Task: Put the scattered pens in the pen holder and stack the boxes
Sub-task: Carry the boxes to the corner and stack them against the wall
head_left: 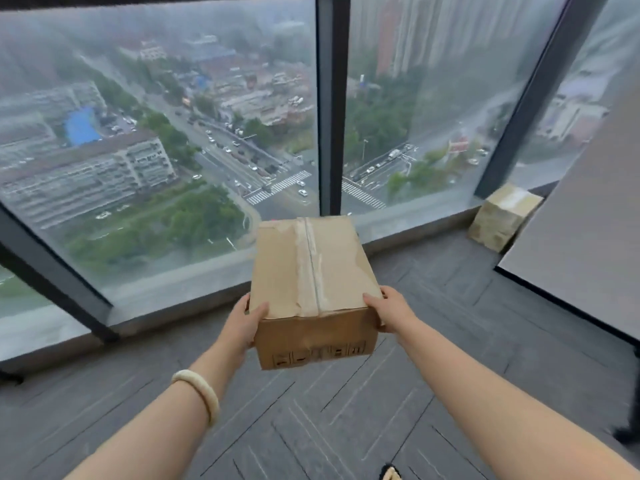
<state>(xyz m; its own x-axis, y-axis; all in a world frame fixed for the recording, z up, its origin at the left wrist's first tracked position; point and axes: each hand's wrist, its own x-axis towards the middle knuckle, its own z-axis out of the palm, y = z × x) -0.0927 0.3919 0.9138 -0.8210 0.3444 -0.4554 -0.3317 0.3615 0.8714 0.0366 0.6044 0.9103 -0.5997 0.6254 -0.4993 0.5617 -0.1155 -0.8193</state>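
My left hand (244, 323) and right hand (393, 311) clamp opposite sides of the taped cardboard box (311, 289), held off the floor (346, 410) at frame centre. A second box (502, 216) rests on the floor at right, beside the worktop (588, 237) and the window (156, 133).
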